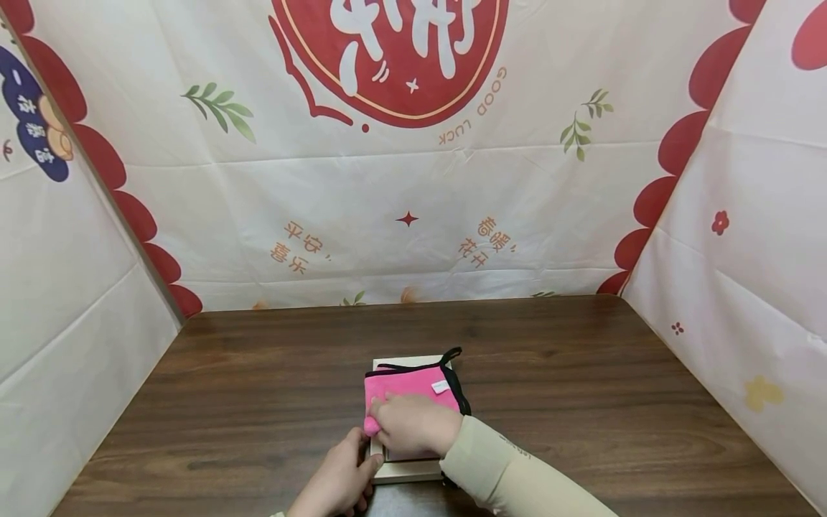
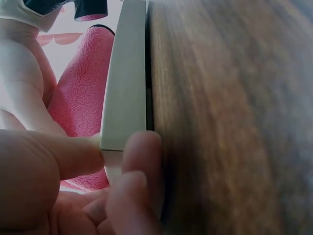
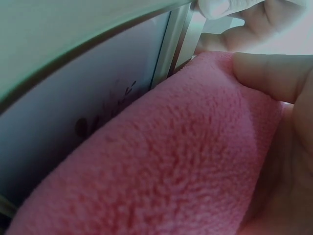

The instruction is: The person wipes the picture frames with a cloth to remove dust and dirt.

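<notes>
A pale picture frame (image 1: 408, 472) lies on the table, partly covered by a pink fleecy cloth (image 1: 403, 382) with black edging and a white tag. My left hand (image 1: 337, 475) grips the frame's near left corner. In the left wrist view, thumb and fingers pinch the frame's edge (image 2: 126, 78). My right hand (image 1: 416, 422) holds the cloth against the frame's left part, with a bunched bit of cloth by the fingertips. The right wrist view shows the cloth (image 3: 151, 156) between thumb and hand, beside a greyish picture surface (image 3: 54, 117) with dark floral marks. The cloth hides most of the picture.
The dark wooden table (image 1: 258, 402) extends around the frame on both sides. A white printed fabric backdrop (image 1: 407, 187) stands behind the table, with fabric walls at left and right. A black loop (image 1: 451, 354) of the cloth sticks out past the frame's far edge.
</notes>
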The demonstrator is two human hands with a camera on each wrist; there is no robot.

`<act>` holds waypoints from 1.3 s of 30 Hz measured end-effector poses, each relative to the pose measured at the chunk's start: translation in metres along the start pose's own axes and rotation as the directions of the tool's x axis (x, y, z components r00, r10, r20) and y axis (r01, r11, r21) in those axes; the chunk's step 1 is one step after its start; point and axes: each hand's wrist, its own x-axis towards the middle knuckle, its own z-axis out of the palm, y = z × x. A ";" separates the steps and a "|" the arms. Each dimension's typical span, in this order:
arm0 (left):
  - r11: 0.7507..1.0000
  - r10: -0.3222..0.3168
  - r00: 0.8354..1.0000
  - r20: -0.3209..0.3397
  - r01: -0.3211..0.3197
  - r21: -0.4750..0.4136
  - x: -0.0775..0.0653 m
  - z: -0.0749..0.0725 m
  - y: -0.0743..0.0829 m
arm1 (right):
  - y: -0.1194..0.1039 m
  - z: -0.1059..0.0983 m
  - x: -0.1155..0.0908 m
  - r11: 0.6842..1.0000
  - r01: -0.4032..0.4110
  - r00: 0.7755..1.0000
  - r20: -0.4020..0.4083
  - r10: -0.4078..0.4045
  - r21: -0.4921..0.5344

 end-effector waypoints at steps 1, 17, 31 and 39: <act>1.000 -0.001 1.000 -0.001 0.001 0.001 0.000 0.000 0.000 | 0.000 0.000 -0.001 1.000 -0.002 1.000 0.002 0.002 0.001; 1.000 0.015 1.000 -0.024 -0.016 -0.017 -0.002 0.001 0.000 | -0.003 -0.001 -0.008 1.000 0.025 1.000 0.004 -0.025 -0.013; 0.999 -0.011 1.000 -0.013 0.011 -0.031 -0.002 0.001 -0.002 | -0.003 0.005 -0.009 1.000 0.010 1.000 -0.013 -0.010 -0.007; 0.999 0.002 1.000 -0.024 -0.003 -0.050 -0.003 0.001 -0.002 | -0.004 0.006 -0.013 1.000 0.017 1.000 -0.017 -0.017 -0.002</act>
